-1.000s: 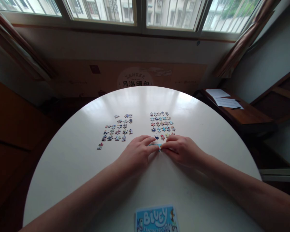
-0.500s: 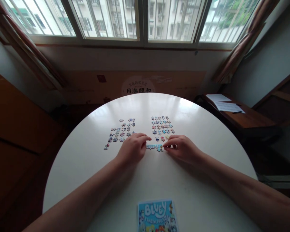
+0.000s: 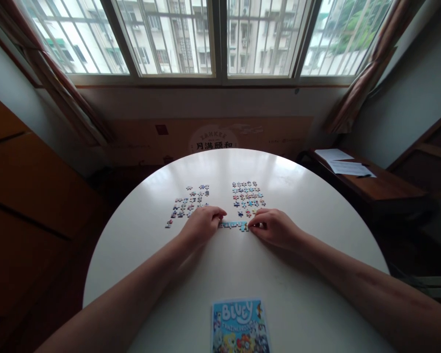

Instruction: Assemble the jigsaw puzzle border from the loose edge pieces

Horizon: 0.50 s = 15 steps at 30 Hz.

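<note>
A short strip of joined blue jigsaw pieces (image 3: 232, 224) lies flat on the white round table (image 3: 220, 274). At its left end is my left hand (image 3: 203, 224), fingers curled together; whatever they hold, if anything, is hidden. My right hand (image 3: 275, 226) pinches a jigsaw piece (image 3: 247, 227) at the strip's right end between thumb and index finger. Beyond my right hand, loose pieces (image 3: 245, 191) are laid out in rows. Another group of loose pieces (image 3: 185, 206) spreads past my left hand, which covers part of it.
Near the front edge lies a blue card printed "Bluey" (image 3: 239, 326). To the right stands a brown wooden side table (image 3: 385, 189) with white papers (image 3: 347, 166) and a pen on it. A barred window is ahead, with curtains at both sides.
The left index finger has drawn in from a more outstretched pose. My right hand stays at the strip's right end. The whole view has tilted up slightly.
</note>
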Each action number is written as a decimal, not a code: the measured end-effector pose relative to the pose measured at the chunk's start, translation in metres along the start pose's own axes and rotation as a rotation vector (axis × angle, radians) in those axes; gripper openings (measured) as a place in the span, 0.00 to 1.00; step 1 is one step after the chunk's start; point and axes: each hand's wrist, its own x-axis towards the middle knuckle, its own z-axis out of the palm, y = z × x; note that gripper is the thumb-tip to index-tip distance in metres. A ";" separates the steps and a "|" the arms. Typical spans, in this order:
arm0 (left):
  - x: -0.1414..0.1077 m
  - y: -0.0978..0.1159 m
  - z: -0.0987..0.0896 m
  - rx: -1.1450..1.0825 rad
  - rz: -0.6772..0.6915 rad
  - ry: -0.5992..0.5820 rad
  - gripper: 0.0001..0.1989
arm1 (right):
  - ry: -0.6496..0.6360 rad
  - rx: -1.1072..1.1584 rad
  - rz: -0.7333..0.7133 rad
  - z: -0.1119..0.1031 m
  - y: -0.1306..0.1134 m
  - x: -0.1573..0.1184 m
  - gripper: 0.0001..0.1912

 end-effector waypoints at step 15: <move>-0.002 0.002 -0.032 -0.192 0.189 0.510 0.15 | 0.293 0.010 0.000 0.015 0.008 0.002 0.08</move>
